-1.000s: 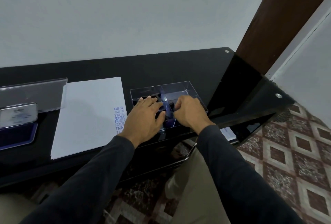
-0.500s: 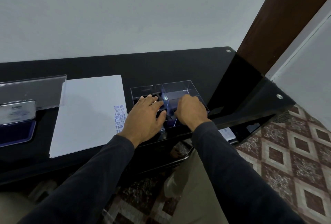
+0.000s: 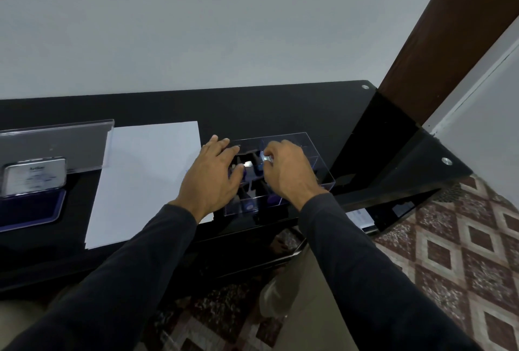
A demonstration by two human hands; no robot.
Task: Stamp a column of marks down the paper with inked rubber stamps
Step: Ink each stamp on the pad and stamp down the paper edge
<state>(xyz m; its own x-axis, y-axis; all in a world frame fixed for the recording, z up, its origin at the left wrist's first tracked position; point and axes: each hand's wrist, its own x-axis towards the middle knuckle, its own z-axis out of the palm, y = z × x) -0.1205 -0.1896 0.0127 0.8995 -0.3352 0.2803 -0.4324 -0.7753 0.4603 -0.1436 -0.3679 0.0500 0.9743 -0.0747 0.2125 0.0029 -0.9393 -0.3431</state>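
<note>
— Sleeves are seen nearest; beyond them the left hand (image 3: 209,179) is spread flat on the clear box (image 3: 323,166), and a small stamp (image 3: 265,158) is pinched by the right hand (image 3: 286,172) over its compartments.

— What could be spoiled?

— The box could be tipped off the table edge (image 3: 348,199), just beside the right wrist, if the stamp were snagged on a divider.

— And open room?

— Left of the hands the paper (image 3: 146,176) is laid, touched by the left hand; farther left, the ink pad (image 3: 31,206) is open.
</note>
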